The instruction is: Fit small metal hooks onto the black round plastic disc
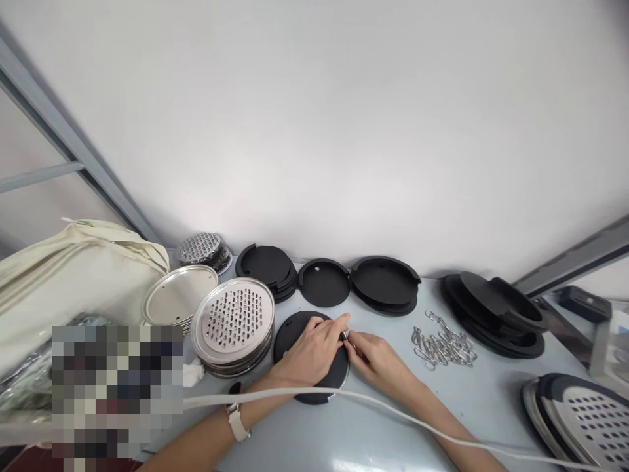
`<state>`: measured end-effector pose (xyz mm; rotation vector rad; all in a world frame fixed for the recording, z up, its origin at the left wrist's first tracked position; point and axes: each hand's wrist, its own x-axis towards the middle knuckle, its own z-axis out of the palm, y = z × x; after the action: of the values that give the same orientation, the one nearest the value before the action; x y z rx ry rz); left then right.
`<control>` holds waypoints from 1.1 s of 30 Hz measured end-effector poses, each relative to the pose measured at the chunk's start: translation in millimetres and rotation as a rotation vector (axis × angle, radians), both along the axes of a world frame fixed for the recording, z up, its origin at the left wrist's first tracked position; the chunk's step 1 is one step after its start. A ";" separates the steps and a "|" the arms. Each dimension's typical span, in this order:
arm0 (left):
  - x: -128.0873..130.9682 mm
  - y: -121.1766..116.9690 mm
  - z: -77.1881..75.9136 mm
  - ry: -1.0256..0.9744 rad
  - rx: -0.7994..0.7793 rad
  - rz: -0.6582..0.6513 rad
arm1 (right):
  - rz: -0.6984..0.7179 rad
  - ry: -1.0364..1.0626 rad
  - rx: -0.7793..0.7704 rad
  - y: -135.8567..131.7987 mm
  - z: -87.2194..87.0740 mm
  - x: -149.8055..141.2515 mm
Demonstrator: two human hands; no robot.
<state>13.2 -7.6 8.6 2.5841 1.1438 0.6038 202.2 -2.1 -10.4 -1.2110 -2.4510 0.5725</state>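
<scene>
A black round disc [287, 334] lies on the table in front of me, a thin strip of metal showing along its lower right edge. My left hand [309, 354] rests across it, fingers bent over the right edge and holding it down. At that same edge, my right hand [378, 360] pinches a small shiny metal piece [345, 337], mostly hidden by the fingers. Whether this piece matches the bent wire clips [445, 347] heaped to the right, I cannot tell. Left of the disc stands a stack of round metal grater plates [233, 321].
Black round holders [386, 285] line the wall, with more stacked [496, 314] at the right. Plain metal discs [181, 295] and a cream bag [88, 282] are on the left. Assembled graters [580, 419] stand front right. A white cable [393, 408] crosses in front of my forearms.
</scene>
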 end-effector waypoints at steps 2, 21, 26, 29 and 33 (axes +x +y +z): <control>0.0 0.0 0.9 -0.023 -0.011 0.001 | 0.005 -0.015 0.028 -0.5 -0.2 0.3; -0.1 0.0 4.6 -0.046 -0.018 -0.022 | -0.014 0.038 -0.039 -5.6 4.1 -2.9; 0.4 -0.1 6.0 -0.012 0.011 -0.027 | -0.031 0.004 0.010 -6.4 3.9 -5.2; 0.4 0.1 6.4 0.013 0.008 -0.035 | -0.024 -0.039 0.065 -5.0 2.4 -4.2; 0.0 -0.1 7.7 0.012 -0.006 -0.028 | -0.019 -0.088 0.143 -1.8 0.0 -2.3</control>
<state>13.2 -7.7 16.4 2.5974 1.1097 0.5792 199.9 -3.9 -10.4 -1.2239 -2.5017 0.3381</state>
